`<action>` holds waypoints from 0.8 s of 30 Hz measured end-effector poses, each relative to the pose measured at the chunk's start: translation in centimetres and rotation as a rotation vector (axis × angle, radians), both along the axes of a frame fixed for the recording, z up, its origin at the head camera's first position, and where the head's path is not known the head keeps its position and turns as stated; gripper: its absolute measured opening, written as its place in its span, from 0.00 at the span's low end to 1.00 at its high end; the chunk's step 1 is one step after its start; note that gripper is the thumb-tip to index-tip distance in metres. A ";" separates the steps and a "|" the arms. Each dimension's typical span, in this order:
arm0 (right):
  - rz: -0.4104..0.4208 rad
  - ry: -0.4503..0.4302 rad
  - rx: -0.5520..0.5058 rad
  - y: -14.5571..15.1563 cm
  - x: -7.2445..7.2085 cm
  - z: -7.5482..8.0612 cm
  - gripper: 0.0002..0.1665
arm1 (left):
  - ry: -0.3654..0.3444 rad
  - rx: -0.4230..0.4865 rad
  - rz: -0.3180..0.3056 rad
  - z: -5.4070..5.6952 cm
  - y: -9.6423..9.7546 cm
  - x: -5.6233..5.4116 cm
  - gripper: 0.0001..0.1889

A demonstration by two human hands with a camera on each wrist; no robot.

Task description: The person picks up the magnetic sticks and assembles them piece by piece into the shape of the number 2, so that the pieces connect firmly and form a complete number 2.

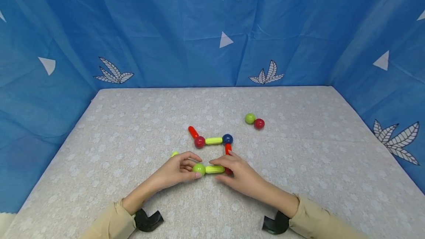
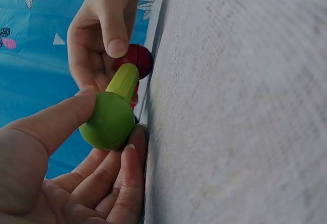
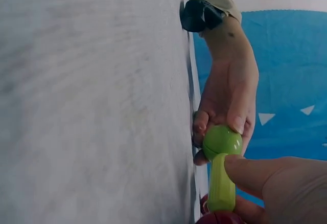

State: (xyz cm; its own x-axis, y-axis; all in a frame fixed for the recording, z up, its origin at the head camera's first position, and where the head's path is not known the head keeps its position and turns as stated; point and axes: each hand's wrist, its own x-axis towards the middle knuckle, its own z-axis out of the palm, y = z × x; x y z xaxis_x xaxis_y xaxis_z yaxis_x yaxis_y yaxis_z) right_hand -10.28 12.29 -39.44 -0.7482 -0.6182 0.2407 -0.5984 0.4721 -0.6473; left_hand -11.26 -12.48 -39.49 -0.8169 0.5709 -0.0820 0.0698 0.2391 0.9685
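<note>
My left hand (image 1: 176, 170) holds a lime green ball (image 1: 199, 169) between thumb and fingers. From that ball a yellow-green rod (image 1: 214, 169) runs right to a dark red ball (image 2: 140, 60), partly hidden by my right hand (image 1: 244, 176). The right thumb and forefinger pinch the rod from both sides. A red rod (image 1: 228, 148) leads from beside the right hand to a blue ball (image 1: 227, 138). Another yellow-green rod (image 1: 213, 141) links the blue ball to a second red ball (image 1: 199, 142), which has a red rod (image 1: 192, 131) sticking out to the upper left.
Behind the left hand, a yellow-green piece (image 1: 174, 153) shows only in part. Further back on the patterned tabletop (image 1: 149, 110), a loose green ball (image 1: 250, 118) lies beside a red ball (image 1: 259, 123). Blue curtains (image 1: 186, 28) stand behind and at both sides.
</note>
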 end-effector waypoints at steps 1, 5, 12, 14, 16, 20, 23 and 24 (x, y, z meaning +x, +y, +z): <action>0.011 0.003 0.010 -0.2 -0.1 -0.1 0.24 | -0.003 -0.004 0.005 0.0 0.0 0.0 0.20; 0.036 0.013 0.030 -0.8 -0.4 -0.3 0.23 | -0.004 0.000 0.017 0.0 0.1 0.1 0.17; 0.029 0.027 -0.002 -0.9 -0.7 -0.7 0.21 | 0.079 -0.048 0.009 0.6 -0.4 -0.1 0.19; 0.027 0.029 -0.007 -0.9 -0.7 -0.7 0.21 | 0.145 -0.098 0.016 1.2 -0.8 -0.3 0.19; 0.024 0.030 -0.008 -0.9 -0.7 -0.7 0.21 | 0.254 -0.169 0.040 2.0 -1.4 -0.9 0.19; 0.015 0.028 -0.005 -0.9 -0.8 -0.7 0.21 | 0.533 -0.367 0.114 3.5 -1.9 -3.3 0.18; 0.011 0.028 -0.012 -1.0 -0.7 -1.0 0.21 | 0.642 -0.450 0.064 3.3 -1.8 -5.8 0.20; 0.013 0.028 -0.015 -1.0 -0.6 -1.1 0.21 | 0.643 -0.454 0.022 3.1 -1.7 -6.5 0.20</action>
State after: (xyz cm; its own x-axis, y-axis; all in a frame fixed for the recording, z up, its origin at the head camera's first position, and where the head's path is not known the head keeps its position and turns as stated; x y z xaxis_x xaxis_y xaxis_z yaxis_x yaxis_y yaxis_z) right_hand -10.91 11.25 -40.58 -0.7331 -0.6237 0.2711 -0.6223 0.4545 -0.6373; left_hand -17.77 -14.19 -36.36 -0.7936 0.5782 0.1893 0.5744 0.6096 0.5463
